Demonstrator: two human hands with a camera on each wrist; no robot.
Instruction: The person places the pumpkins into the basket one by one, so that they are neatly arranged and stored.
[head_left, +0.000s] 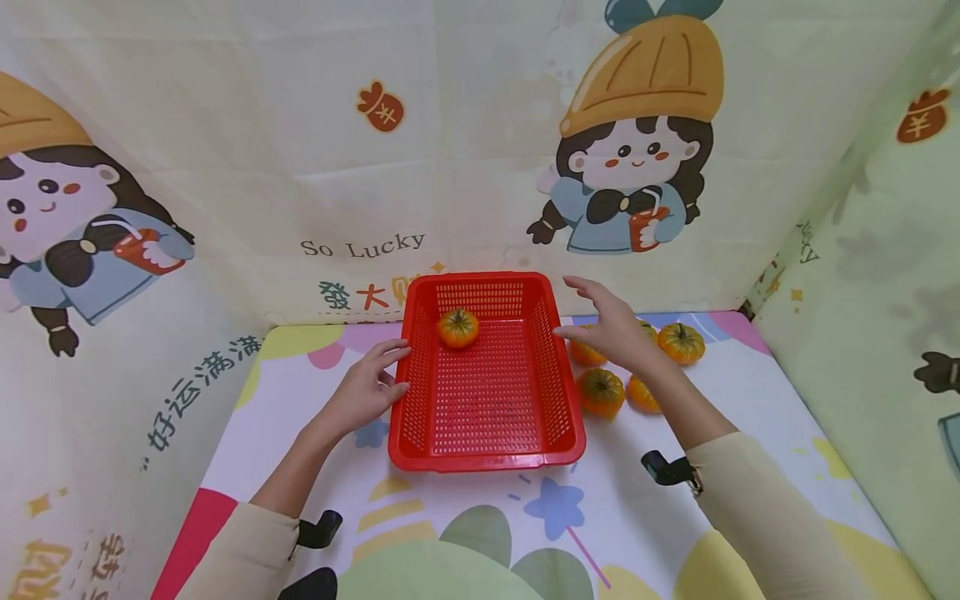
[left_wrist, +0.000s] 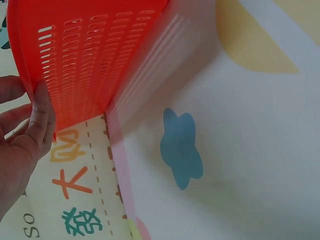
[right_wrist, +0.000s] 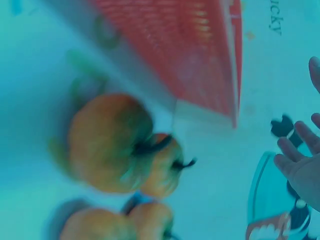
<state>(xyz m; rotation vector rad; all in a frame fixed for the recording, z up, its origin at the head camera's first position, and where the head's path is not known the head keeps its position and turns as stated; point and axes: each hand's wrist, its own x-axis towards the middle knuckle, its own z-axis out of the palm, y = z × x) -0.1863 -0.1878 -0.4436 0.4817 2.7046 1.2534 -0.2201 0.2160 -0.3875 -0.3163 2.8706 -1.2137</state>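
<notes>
Red basket (head_left: 487,454) front and centre on the tabletop (head_left: 787,417), and here's the left hand (head_left: 366,387) at its left side, fingertips touching the rim, thumb and fingers spread, a relaxed grip rather than a clench. Over on the other side, the right hand (head_left: 611,329) hangs just beside the basket's right rim, its grip wide, nothing in it, thumb and fingers well apart; the right wrist view has it clear of the red wall.

Inside the basket, one orange pumpkin (head_left: 458,330) sits upright toward the far left corner, stem up, with the rest of the perforated floor showing. Outside, just to the right, a bunch of them: the nearest pumpkin (head_left: 602,392) lies close by the basket wall, a second pumpkin (head_left: 681,343) sits farther out to the right, and others are partly hidden under the right arm. Behind it all, a pale cloth backdrop (head_left: 480,192) carries a cartoon girl (head_left: 637,158) in an orange hat.
</notes>
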